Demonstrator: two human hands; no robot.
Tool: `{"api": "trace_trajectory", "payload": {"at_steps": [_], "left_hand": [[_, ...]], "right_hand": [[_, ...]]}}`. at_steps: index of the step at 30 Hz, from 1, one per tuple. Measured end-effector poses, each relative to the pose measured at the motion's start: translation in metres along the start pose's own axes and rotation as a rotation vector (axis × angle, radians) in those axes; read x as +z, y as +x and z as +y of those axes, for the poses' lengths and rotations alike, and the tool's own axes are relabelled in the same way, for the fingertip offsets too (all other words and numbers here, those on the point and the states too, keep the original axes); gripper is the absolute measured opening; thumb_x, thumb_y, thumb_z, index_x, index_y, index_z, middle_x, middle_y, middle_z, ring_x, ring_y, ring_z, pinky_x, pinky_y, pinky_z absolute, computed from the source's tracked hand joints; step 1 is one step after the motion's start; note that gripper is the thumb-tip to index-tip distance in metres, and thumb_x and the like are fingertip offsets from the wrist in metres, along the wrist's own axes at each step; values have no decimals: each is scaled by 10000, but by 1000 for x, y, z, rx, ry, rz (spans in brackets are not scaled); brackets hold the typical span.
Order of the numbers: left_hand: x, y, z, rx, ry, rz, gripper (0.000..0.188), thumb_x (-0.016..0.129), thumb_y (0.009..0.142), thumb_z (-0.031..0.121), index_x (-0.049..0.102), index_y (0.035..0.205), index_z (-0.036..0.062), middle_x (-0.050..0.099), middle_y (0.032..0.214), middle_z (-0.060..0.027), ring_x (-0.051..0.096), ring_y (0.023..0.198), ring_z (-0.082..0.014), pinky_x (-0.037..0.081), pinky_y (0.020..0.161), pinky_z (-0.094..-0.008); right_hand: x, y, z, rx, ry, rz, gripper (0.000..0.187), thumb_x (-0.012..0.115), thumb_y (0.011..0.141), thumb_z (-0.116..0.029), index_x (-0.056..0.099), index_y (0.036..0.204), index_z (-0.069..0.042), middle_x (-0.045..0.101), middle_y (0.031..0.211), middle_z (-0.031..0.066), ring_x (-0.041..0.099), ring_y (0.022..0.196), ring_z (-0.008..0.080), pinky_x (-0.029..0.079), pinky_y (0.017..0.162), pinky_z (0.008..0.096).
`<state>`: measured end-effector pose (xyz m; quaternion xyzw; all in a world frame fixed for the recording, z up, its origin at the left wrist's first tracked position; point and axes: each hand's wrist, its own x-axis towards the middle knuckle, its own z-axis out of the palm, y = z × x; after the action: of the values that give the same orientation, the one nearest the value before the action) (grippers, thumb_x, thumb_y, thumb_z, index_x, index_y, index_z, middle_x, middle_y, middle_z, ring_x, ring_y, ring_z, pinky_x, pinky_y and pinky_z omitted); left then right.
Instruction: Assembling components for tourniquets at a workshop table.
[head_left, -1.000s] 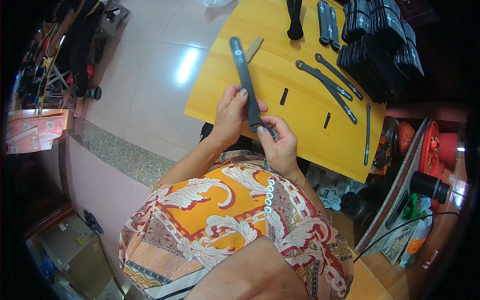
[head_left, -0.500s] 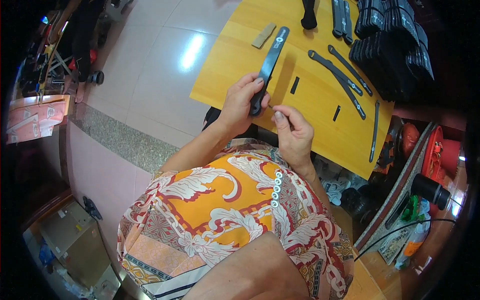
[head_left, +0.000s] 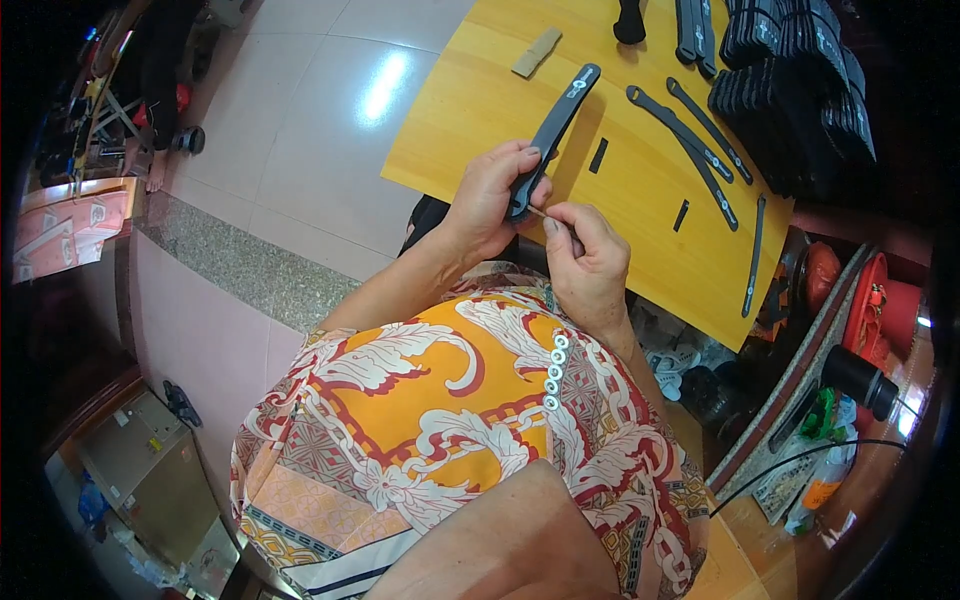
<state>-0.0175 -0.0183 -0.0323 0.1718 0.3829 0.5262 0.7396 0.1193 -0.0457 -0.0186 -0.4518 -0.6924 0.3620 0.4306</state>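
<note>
My left hand (head_left: 485, 200) is closed around the lower part of a flat black strap (head_left: 568, 112), whose rounded upper end slants up and right over the yellow table. An opening shows in the strap's lower end. With thumb and fingers pinched, my right hand (head_left: 592, 262) grips a thin brownish stick (head_left: 537, 211). Its tip reaches the strap's lower end beside my left fingers; whether it enters the opening I cannot tell. Several similar loose black straps (head_left: 716, 190) lie on the table to the right, along with two short black strips (head_left: 598, 156).
Stacks of bundled black straps (head_left: 780, 130) fill the far right of the yellow table (head_left: 470, 120). A tan flat piece (head_left: 537, 52) lies near its far left edge. Beyond the right edge stand a red tray (head_left: 868, 300) and a dark cylinder (head_left: 860, 382).
My left hand has turned the strap slightly, and its upper end sits a little farther right and lower. The stick in my right hand shows more clearly against the strap's lower end.
</note>
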Motion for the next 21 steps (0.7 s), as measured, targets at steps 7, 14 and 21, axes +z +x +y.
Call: {"api": "trace_trajectory", "payload": {"at_steps": [7,14,21], "left_hand": [[-1,0,-1,32,50,48,220,436,880,205,515,997,37,477,574,-20,416,485,-89,278,387,-215],[0,0,0,14,54,20,215,431,880,198,516,996,39,477,573,-17,422,490,-89,281,391,-214],[1,0,1,29,113,28,182,444,867,166,509,979,39,472,577,-23,437,501,-93,296,402,-212]], "right_hand": [[3,-4,-2,83,51,-19,76,578,826,-35,579,883,14,549,710,11,426,577,43,342,486,196],[2,-3,1,134,74,-37,75,572,832,-37,577,884,16,543,706,10,429,584,42,348,494,196],[1,-2,1,137,84,-56,64,562,835,-31,570,872,21,539,694,17,447,591,54,367,502,208]]}}
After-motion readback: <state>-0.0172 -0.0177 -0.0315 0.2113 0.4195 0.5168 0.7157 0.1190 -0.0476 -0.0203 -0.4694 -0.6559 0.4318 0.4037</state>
